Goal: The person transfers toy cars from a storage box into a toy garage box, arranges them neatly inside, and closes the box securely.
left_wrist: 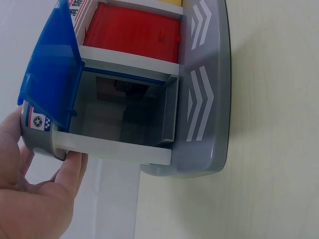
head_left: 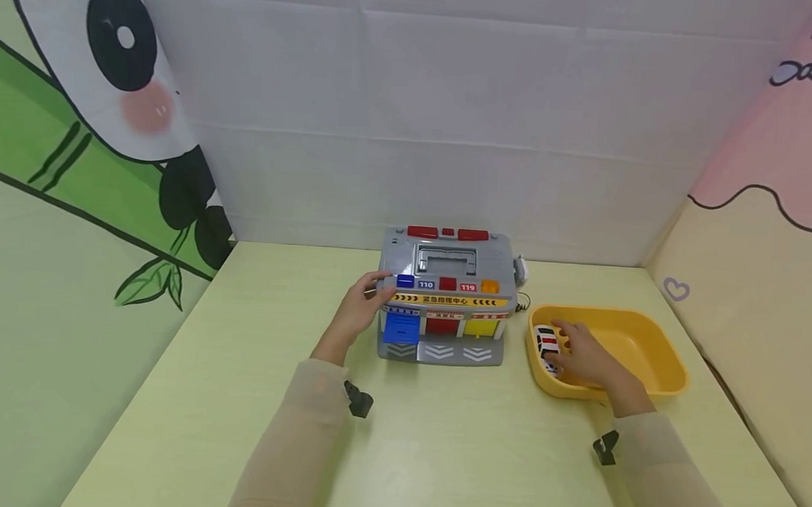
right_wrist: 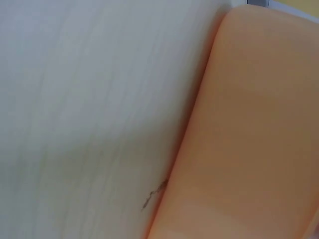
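A grey toy garage (head_left: pixel 448 270) with colored buttons on its roof stands on the table. Its blue door (left_wrist: pixel 55 64) is raised, revealing a hollow bay; the red door (left_wrist: pixel 132 32) beside it is down. My left hand (head_left: pixel 359 309) grips the roof's left corner, fingers at the top edge and against the side. Over to the right, a white toy car (head_left: pixel 547 344) with dark and red markings lies along the left wall of a yellow tray (head_left: pixel 644 344). My right hand (head_left: pixel 587 357) reaches over the tray, fingers spread around the car, thumb overlapping it.
A white knob-like part (head_left: pixel 521 270) and a dark coiled cord (head_left: pixel 523 302) are at the garage's right side. White fabric (head_left: pixel 383 133) hangs behind the table, with printed panels on both sides. The tray's outer wall (right_wrist: pixel 249 124) fills much of the right wrist view.
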Demonstrator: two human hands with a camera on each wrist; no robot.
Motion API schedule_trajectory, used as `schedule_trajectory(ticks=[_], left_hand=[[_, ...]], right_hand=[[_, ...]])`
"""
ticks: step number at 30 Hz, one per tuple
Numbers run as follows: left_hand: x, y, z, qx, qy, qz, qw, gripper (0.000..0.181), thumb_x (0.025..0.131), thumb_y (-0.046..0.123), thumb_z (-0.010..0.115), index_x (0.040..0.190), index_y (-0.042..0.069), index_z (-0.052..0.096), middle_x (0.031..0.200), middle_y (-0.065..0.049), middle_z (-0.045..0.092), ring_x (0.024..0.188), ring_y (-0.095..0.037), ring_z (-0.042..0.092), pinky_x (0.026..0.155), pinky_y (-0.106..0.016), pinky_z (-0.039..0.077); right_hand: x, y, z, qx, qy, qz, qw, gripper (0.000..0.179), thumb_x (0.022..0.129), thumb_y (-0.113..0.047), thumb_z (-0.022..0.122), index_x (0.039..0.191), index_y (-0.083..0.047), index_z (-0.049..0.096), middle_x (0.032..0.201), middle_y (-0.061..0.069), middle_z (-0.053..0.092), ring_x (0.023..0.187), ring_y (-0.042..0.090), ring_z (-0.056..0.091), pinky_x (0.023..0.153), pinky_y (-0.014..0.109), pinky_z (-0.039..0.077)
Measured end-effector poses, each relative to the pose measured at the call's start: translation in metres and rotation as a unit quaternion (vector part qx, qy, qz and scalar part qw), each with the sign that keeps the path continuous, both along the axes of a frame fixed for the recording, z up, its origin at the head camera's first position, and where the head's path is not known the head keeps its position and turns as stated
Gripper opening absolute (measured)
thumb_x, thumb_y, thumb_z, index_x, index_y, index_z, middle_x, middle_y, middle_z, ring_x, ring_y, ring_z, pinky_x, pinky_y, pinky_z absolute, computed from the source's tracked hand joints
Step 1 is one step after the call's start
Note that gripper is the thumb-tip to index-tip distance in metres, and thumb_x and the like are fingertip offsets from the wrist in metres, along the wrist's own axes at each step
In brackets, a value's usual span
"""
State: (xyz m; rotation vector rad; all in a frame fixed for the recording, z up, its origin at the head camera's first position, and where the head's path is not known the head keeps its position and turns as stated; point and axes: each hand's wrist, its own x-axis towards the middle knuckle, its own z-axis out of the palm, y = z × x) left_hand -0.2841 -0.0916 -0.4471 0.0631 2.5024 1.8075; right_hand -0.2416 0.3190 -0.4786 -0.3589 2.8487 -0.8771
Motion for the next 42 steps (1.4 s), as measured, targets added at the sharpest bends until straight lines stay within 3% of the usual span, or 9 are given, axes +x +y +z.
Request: schedule_trajectory(ticks=[14, 22, 34, 42], left_hand=[[-0.002, 0.0, -0.003, -0.003, -0.007, 0.005, 1.0, 0.051, 0.095, 0.047, 0.059, 0.139, 0.025, 0.049, 0.147, -0.012, 0.041, 0.132, -0.032, 0.042, 0.104, -0.051, 0.038], [-0.002, -0.001, -0.005, -0.003, 0.003, 0.0, 1.0, 0.051, 0.095, 0.047, 0.058, 0.14, 0.024, 0.049, 0.146, -0.013, 0.041, 0.132, -0.032, 0.042, 0.104, -0.052, 0.037], [-0.001, 0.0, -0.003, 0.003, 0.005, 0.001, 1.0, 0.048, 0.097, 0.043, 0.058, 0.14, 0.024, 0.049, 0.146, -0.013, 0.042, 0.131, -0.032, 0.042, 0.104, -0.051, 0.038], [-0.001, 0.0, -0.005, 0.002, 0.005, 0.003, 1.0, 0.049, 0.096, 0.045, 0.058, 0.14, 0.023, 0.049, 0.146, -0.013, 0.042, 0.131, -0.033, 0.042, 0.104, -0.052, 0.038]], right_hand=[[-0.009, 0.006, -0.009, -0.045, -0.056, 0.001, 0.9974, 0.071, 0.089, -0.011, 0.071, 0.141, 0.013, 0.029, 0.117, 0.035, 0.047, 0.098, 0.04, 0.054, 0.084, 0.049, 0.048], [-0.007, 0.007, -0.005, -0.089, -0.142, -0.046, 0.9848, 0.079, 0.089, -0.017, 0.07, 0.148, 0.006, 0.022, 0.123, 0.033, 0.046, 0.103, 0.039, 0.049, 0.089, 0.046, 0.044], [-0.009, 0.013, -0.008, -0.155, -0.147, -0.039, 0.976, 0.08, 0.087, -0.014, 0.073, 0.145, 0.009, 0.024, 0.115, 0.028, 0.052, 0.099, 0.033, 0.053, 0.082, 0.034, 0.048], [-0.007, 0.014, -0.008, -0.175, -0.159, -0.044, 0.9707, 0.081, 0.087, -0.014, 0.074, 0.145, 0.007, 0.023, 0.11, 0.024, 0.054, 0.094, 0.03, 0.053, 0.079, 0.033, 0.051]])
